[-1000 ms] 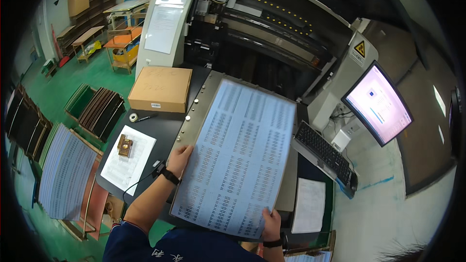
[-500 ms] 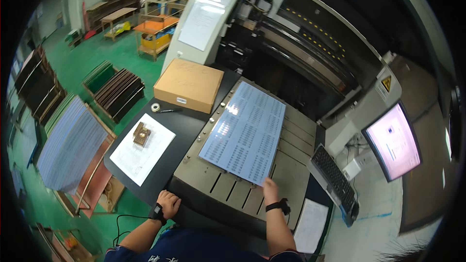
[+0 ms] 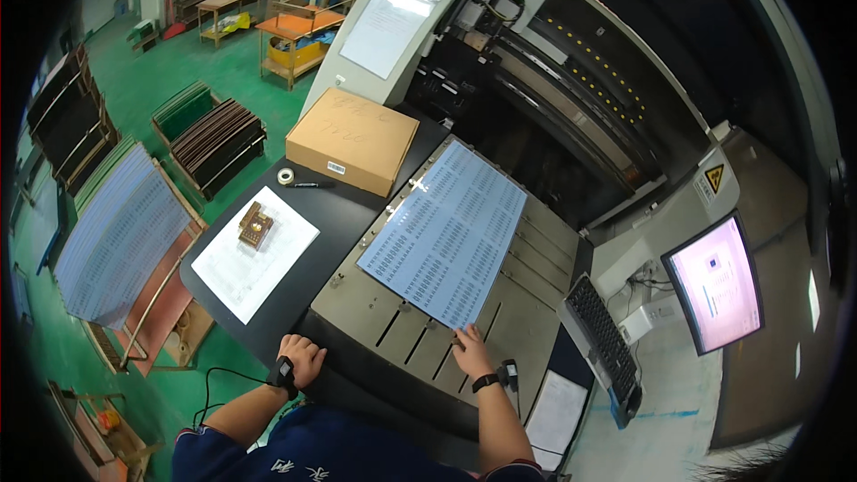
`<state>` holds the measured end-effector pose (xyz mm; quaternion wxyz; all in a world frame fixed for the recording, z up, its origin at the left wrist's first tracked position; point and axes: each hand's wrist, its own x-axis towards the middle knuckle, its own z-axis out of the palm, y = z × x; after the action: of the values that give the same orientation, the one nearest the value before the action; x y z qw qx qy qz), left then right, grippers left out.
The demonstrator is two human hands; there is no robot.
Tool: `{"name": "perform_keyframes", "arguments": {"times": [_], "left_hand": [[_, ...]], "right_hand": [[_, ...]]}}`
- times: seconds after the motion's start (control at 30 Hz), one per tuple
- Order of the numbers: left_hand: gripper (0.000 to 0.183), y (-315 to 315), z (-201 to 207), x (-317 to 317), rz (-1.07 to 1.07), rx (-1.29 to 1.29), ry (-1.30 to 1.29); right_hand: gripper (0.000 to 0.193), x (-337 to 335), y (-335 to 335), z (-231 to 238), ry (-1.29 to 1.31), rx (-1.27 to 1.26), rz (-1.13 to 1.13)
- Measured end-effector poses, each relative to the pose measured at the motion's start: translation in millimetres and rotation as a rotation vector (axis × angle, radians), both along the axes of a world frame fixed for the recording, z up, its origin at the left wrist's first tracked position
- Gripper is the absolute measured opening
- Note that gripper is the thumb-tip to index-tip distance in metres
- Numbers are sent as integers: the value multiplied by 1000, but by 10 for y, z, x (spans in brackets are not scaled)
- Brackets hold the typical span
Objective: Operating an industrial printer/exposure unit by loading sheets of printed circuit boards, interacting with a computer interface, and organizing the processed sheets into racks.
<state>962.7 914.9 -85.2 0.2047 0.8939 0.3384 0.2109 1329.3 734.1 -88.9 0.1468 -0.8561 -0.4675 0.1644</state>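
Observation:
A pale blue sheet panel (image 3: 446,232) covered with rows of small dark marks lies flat on the slotted metal bed (image 3: 379,326) of a machine. My right hand (image 3: 471,355) is at the panel's near edge, with its extended fingers touching it near the corner. Over the front edge of the dark table rests my left hand (image 3: 302,359), its fingers loosely bent and apart, with nothing in it. Small metal pins (image 3: 390,209) run along the panel's left side.
Left on the table are a paper sheet (image 3: 245,277), a brown metal block (image 3: 256,226), a tape roll (image 3: 285,177), a black marker (image 3: 312,185) and a cardboard box (image 3: 353,140). A keyboard (image 3: 603,330) and monitor (image 3: 714,286) stand right. Racks hold stacked panels (image 3: 120,241).
My right hand has shifted leftward along the panel's near edge, from its corner, and its fingers have spread. My left hand stays at the table edge. The head view has turned slightly.

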Motion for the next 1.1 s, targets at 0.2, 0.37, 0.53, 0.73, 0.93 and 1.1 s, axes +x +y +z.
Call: {"name": "perform_keyframes", "arguments": {"times": [0.2,0.37,0.53,0.73,0.93,1.1], "left_hand": [[20,-32,-19,6,-28,45,-15],[18,-21,-67,16,-31,65,-7],[19,-2,-50,22,-75,99,43],[20,-7,-114,11,-50,92,55],[20,-70,-120,-47,-85,105,-17],[16,-96,-208,-80,-69,121,-62]], "right_hand": [[36,-362,-285,-247,-273,318,-210],[32,-859,-543,-328,-360,365,-372],[30,-925,-815,-233,-224,378,-301],[28,-957,-940,-288,-190,435,-316],[29,-951,-941,-310,-228,421,-298],[31,-910,-937,-310,-245,410,-254]]}}
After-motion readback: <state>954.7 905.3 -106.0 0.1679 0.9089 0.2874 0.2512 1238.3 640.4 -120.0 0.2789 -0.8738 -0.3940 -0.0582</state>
